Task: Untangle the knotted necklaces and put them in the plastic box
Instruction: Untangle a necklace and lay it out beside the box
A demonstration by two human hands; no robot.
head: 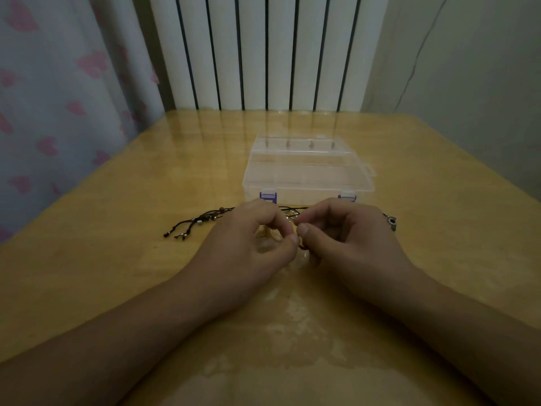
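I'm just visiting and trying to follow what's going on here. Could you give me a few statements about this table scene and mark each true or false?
1. The plastic box has its lid closed. True.
2. Both hands, left hand and right hand, pinch the tangled necklaces. True.
3. A black cord already lies inside the box. False: it lies on the table, left of the hands.
4. The box has red latches. False: its latches are purple.

- My left hand sits low, fingers curled, thumb meeting forefinger in a pinch;
- my right hand mirrors it, thumb tips almost touching;
- both forearms angle inward.
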